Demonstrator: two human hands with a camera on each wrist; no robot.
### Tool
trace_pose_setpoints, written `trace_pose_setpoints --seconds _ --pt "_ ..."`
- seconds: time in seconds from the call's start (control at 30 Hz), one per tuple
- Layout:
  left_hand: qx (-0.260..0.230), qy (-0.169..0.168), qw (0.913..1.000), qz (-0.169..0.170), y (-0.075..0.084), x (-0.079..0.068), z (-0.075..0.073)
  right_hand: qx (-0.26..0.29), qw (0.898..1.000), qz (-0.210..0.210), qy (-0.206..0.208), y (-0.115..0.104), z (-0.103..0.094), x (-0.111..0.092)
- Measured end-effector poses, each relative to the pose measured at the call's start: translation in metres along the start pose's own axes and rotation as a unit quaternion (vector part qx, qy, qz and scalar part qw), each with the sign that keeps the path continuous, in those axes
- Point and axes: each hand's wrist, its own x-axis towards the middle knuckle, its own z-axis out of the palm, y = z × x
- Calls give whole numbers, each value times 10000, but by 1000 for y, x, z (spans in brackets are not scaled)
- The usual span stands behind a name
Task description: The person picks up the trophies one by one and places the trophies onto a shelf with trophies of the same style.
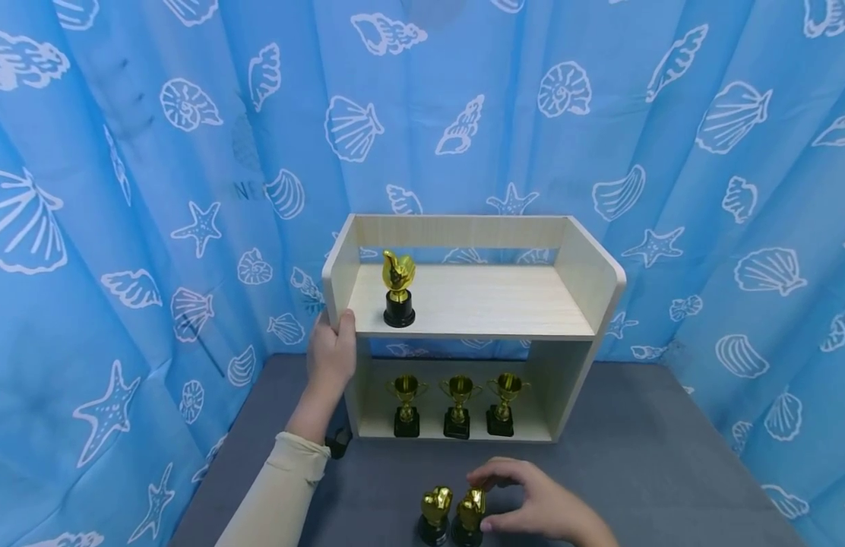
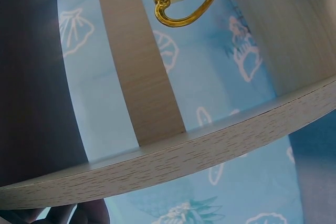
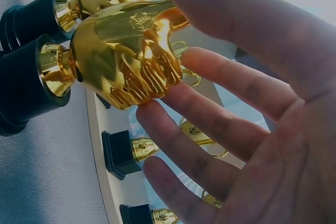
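My left hand point(image 1: 332, 353) grips the left side panel of a pale wooden two-tier shelf point(image 1: 487, 300), thumb on the panel's front edge. In the left wrist view, its fingers point(image 2: 92, 212) show beyond the panel edge point(image 2: 157, 169). Low in the head view, my right hand point(image 1: 542, 505) is at the right one of two gold thumbs-up trophies point(image 1: 472, 509) with round black bases. Its thumb and spread fingers lie around the gold fist point(image 3: 128, 51) without closing on it. The other thumbs-up trophy point(image 1: 436, 505) stands close beside it on the grey table.
A similar thumbs-up trophy point(image 1: 399, 289) stands at the left of the upper tier. Below it, three gold two-handled cups point(image 1: 458, 403) on square black bases line the lower tier. A blue shell-print curtain point(image 1: 422, 99) hangs behind. A small black object point(image 1: 338, 442) lies by my left sleeve.
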Motion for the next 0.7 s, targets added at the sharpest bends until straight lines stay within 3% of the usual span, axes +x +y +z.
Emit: trace_pose_setpoints --seconds 0.23,0.7 --pt "41 33 10000 79 2 0 1 23 9999 -96 55 7 4 1" --pt "31 10 10000 62 -3 0 0 471 9975 490 -214 17 9 5"
